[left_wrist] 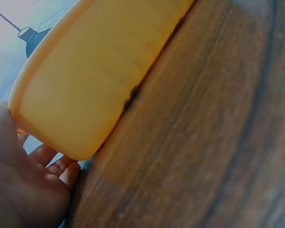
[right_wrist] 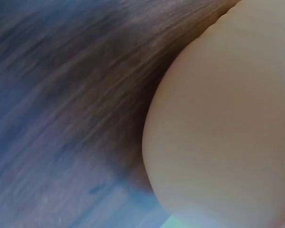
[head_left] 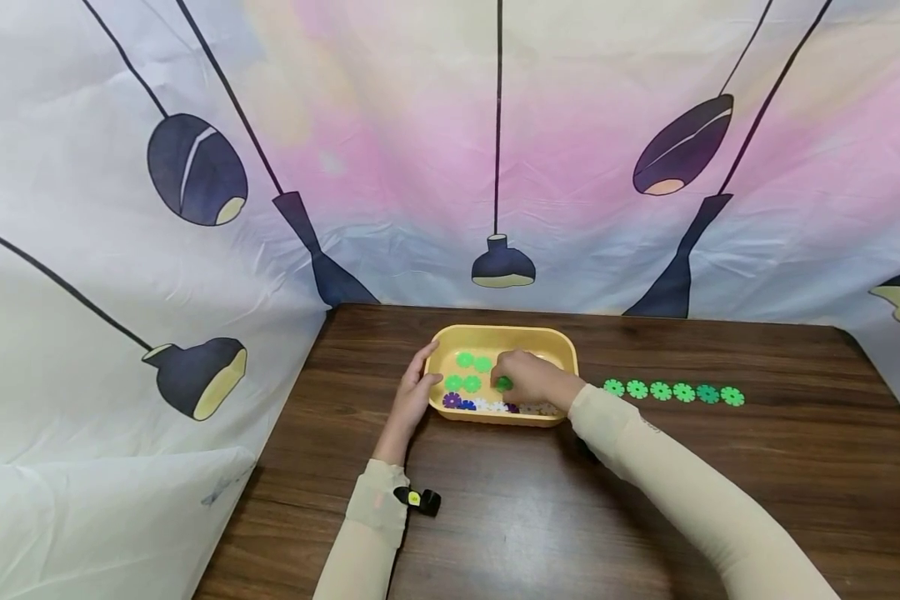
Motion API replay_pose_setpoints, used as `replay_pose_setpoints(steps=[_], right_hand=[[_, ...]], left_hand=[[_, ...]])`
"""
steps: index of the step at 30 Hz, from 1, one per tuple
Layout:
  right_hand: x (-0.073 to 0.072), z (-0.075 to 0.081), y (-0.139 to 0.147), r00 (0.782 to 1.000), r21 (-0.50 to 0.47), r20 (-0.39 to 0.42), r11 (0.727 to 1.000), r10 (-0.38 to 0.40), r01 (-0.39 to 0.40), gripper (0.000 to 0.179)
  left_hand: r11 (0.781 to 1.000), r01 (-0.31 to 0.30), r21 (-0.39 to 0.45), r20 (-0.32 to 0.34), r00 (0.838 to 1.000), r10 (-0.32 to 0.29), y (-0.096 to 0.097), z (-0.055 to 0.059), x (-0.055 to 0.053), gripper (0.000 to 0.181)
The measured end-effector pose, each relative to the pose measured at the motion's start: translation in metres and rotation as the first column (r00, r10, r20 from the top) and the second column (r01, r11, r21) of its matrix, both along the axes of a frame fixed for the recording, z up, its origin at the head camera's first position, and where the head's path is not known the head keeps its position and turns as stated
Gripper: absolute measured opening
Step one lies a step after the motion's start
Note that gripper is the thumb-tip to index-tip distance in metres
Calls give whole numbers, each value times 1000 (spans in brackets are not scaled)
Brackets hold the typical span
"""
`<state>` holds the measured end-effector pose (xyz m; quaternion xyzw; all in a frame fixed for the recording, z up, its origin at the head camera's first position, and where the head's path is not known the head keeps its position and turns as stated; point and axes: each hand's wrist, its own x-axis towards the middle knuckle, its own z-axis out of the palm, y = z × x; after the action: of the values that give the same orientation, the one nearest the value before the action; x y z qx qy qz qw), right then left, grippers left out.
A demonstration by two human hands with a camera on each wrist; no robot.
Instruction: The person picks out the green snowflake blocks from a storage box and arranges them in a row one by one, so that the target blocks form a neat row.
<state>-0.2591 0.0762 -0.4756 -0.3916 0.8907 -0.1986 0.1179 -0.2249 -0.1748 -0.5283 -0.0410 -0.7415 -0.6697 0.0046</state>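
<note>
A yellow plastic tray point(head_left: 510, 337) stands on the wooden table, holding several flower-shaped discs. My left hand point(head_left: 411, 396) grips its left end, thumb at the rim and fingers against the outer wall, as the left wrist view shows beside the tray's side point(left_wrist: 85, 85). Inside the tray, my right hand point(head_left: 528, 377) pinches a green flower disc point(head_left: 503, 384), partly covered by the fingers. Left of it lie loose green discs point(head_left: 453, 383). Along the near wall are a purple disc point(head_left: 452, 401), a blue one point(head_left: 467, 405) and white ones point(head_left: 482, 405). The right wrist view shows mostly tray wall point(right_wrist: 223, 118).
To the right of the tray, a row of green flower discs point(head_left: 661, 390) lies on the table point(head_left: 780, 467), one of them a darker teal green point(head_left: 708, 394). A fabric backdrop point(head_left: 420, 125) printed with lamps hangs behind and at the sides.
</note>
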Motion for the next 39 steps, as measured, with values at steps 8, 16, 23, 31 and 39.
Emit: replay_pose_setpoints(steps=[8, 16, 23, 31, 39], right_hand=[[8, 16, 17, 998, 3, -59, 999, 33, -33, 20], [13, 28, 32, 994, 6, -95, 998, 62, -62, 18], [17, 38, 47, 993, 11, -108, 999, 48, -47, 20], [14, 48, 64, 992, -25, -118, 999, 39, -42, 24], [16, 54, 82, 994, -31, -106, 999, 8, -11, 25]], left_hand=[[1000, 19, 9, -30, 999, -18, 2, 2, 0, 61], [1000, 19, -7, -37, 999, -19, 2, 1, 1, 62], [1000, 14, -16, -32, 999, -14, 1, -1, 0, 62], [1000, 6, -15, -34, 999, -7, 0, 2, -2, 62], [1000, 13, -5, -28, 1000, -13, 0, -2, -1, 62]])
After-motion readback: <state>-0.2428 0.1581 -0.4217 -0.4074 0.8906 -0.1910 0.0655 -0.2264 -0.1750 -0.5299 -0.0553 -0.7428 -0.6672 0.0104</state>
